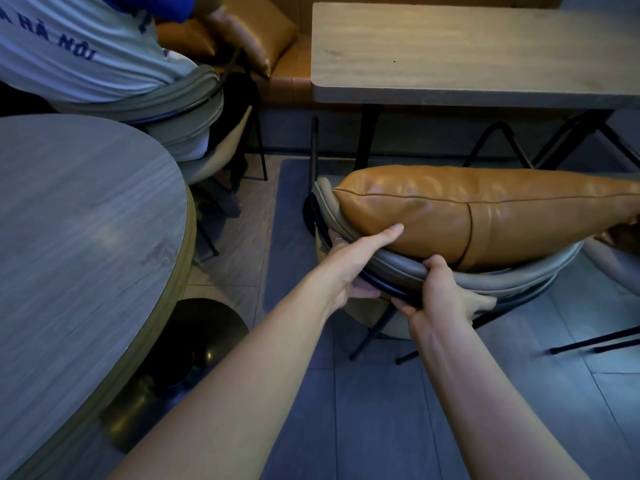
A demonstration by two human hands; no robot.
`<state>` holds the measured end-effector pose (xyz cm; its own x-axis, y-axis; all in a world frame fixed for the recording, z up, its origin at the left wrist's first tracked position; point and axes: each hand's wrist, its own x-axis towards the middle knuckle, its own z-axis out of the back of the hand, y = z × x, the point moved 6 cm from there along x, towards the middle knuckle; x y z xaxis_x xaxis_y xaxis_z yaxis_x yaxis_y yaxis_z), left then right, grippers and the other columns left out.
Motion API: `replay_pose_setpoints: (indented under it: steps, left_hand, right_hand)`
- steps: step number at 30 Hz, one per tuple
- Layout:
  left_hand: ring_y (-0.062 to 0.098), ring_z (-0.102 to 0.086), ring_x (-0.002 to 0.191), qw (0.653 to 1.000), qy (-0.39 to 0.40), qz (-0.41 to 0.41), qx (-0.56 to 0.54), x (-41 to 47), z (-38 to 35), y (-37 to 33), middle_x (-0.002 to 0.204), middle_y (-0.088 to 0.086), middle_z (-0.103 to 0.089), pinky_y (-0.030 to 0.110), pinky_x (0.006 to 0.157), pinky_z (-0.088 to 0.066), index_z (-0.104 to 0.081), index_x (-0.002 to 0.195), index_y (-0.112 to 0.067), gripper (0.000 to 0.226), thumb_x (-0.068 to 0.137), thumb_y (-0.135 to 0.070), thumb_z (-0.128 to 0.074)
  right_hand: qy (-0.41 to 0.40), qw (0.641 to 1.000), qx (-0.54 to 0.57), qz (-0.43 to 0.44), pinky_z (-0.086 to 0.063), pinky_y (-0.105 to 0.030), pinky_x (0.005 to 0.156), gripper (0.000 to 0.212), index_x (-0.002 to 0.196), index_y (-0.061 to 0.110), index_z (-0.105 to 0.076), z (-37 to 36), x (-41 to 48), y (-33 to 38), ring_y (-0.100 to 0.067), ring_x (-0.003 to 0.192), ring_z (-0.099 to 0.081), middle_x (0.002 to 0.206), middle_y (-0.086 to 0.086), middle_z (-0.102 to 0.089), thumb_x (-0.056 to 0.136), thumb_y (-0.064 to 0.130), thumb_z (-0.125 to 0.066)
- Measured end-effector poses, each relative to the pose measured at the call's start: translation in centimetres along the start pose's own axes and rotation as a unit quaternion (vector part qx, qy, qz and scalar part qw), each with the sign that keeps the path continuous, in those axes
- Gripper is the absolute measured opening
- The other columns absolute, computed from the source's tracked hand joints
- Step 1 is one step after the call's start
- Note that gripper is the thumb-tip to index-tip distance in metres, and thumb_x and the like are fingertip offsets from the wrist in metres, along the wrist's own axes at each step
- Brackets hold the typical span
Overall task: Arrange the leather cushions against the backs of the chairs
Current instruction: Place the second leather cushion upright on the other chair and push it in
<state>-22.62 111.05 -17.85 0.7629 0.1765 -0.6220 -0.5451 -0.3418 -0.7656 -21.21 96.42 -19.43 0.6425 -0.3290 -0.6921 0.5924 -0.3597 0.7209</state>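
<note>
The tan leather cushion (485, 209) lies along the grey chair's curved backrest (485, 277), long axis left to right, just beyond my hands. My left hand (349, 268) grips the backrest, thumb flat on the cushion's near face; my right hand (440, 296) is closed around the rim below it. Left looks nearer. More cushions (249, 36) sit on the bench (291, 74)

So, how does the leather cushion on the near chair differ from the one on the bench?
The near cushion rests inside the grey chair back; the bench cushion leans on the tan bench. The near one shows almost fully; the bench one is partly hidden by a seated person. Both are tan leather with seams.
</note>
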Motion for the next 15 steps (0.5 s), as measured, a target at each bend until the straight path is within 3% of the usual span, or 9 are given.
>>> replay_pose_setpoints:
  steps: [4, 8, 10, 13, 15]
  left_hand:
    - [0.029, -0.07, 0.1, 1.0, -0.005, -0.004, -0.005, 0.1, -0.3, 0.1, 0.109, 0.003, -0.066, 0.048, 0.085, -0.062, -0.039, 0.126, -0.029, 0.08, 0.069, -0.058, -0.088]
    - [0.025, -0.067, 0.101, 0.999, -0.02, -0.014, -0.037, -0.1, -0.4, 0.1, 0.116, 0.0, -0.062, 0.045, 0.079, -0.064, -0.042, 0.133, -0.03, 0.083, 0.069, -0.053, -0.089]
    - [0.024, -0.066, 0.102, 0.999, -0.018, -0.014, -0.047, -0.2, -0.5, 0.0, 0.121, 0.002, -0.062, 0.044, 0.08, -0.064, -0.044, 0.137, -0.027, 0.084, 0.07, -0.051, -0.09]
    - [0.023, -0.066, 0.102, 0.998, -0.013, -0.011, -0.055, -0.4, -0.8, 0.0, 0.127, 0.005, -0.063, 0.043, 0.078, -0.064, -0.047, 0.14, -0.024, 0.086, 0.071, -0.049, -0.09]
    - [0.026, -0.066, 0.106, 0.998, -0.005, -0.005, -0.056, -0.4, -1.3, 0.0, 0.13, 0.007, -0.063, 0.046, 0.081, -0.064, -0.046, 0.142, -0.024, 0.087, 0.07, -0.049, -0.09]
  right_hand:
    - [-0.05, 0.998, -0.009, 0.033, -0.058, -0.041, 0.053, 0.088, 0.152, 0.02, -0.028, 0.6, 0.1, 0.3, -0.041, 0.114, -0.062, 0.148, -0.017, -0.039, 0.079, 0.025, -0.077]
    - [-0.046, 0.998, -0.026, 0.03, -0.054, -0.037, 0.043, 0.09, 0.151, 0.021, -0.026, 0.7, 0.7, 0.6, -0.043, 0.109, -0.064, 0.147, -0.019, -0.04, 0.077, 0.025, -0.077]
    - [-0.042, 0.998, -0.041, 0.026, -0.055, -0.037, 0.043, 0.092, 0.153, 0.02, -0.025, 0.7, 1.3, 0.7, -0.042, 0.111, -0.063, 0.147, -0.019, -0.039, 0.078, 0.026, -0.077]
    - [-0.001, 0.999, -0.054, 0.003, -0.059, -0.044, 0.056, 0.092, 0.158, 0.018, -0.023, 0.3, 2.0, 0.6, -0.043, 0.118, -0.061, 0.15, -0.019, -0.043, 0.081, 0.029, -0.073]
    - [-0.02, 0.998, -0.056, 0.014, -0.058, -0.043, 0.05, 0.096, 0.156, 0.022, -0.018, 0.8, 2.3, 1.2, -0.044, 0.117, -0.061, 0.148, -0.02, -0.043, 0.079, 0.027, -0.075]
